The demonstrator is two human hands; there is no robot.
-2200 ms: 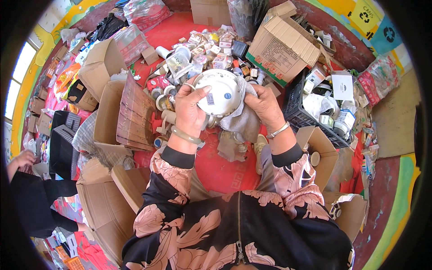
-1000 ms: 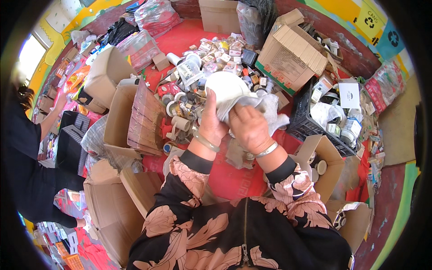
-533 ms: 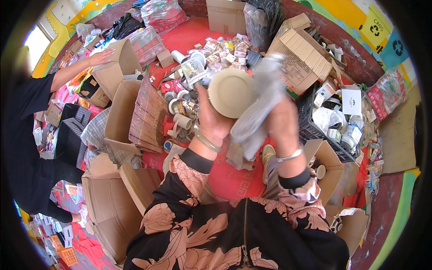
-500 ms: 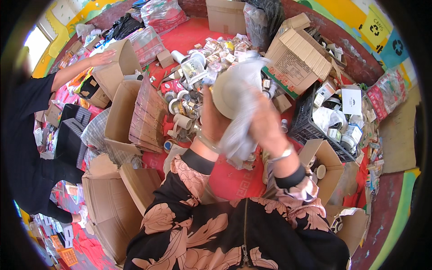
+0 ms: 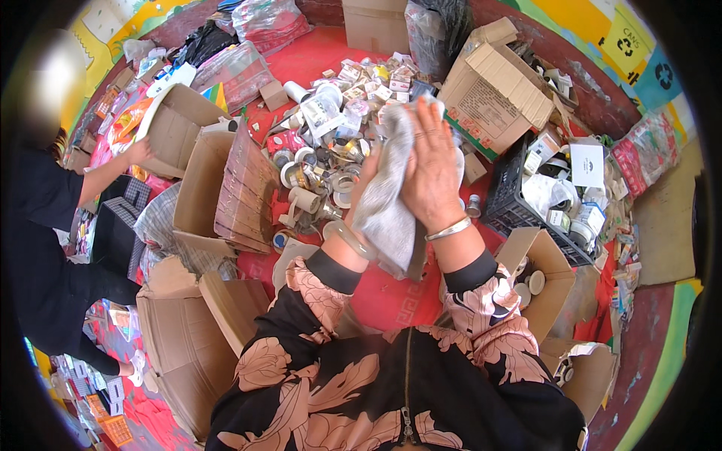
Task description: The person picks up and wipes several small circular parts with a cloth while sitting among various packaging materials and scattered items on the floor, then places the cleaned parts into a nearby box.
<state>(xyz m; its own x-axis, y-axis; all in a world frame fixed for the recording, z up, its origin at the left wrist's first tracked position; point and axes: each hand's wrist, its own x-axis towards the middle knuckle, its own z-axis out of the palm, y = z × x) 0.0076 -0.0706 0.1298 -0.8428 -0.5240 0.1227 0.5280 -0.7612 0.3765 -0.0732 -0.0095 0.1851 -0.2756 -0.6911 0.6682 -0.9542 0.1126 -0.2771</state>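
Note:
A crumpled grey-white cloth (image 5: 387, 207) is pressed between my two hands, its lower end hanging over the red floor. My right hand (image 5: 434, 169) lies along its right side, fingers stretched up and held together, a silver bangle on the wrist. On the other side, my left hand (image 5: 366, 174) is against the cloth. Most of its fingers are hidden, and a pale bangle (image 5: 352, 240) circles that wrist. The round pale dish seen earlier does not show; whether the cloth covers it, I cannot tell. Beyond my hands lies a heap of small boxes, tins and rolls (image 5: 353, 124).
To the right stand a black crate (image 5: 519, 225) of mixed items and an open carton (image 5: 541, 282). Tall cartons (image 5: 197, 342) flank me on the left. At the far left a co-worker in black (image 5: 45, 248) grips a cardboard box (image 5: 180, 124).
My right hand has gone from a blurred motion to lying flat along the cloth. The round pale dish is out of sight. The co-worker's hand and the box at the left have shifted.

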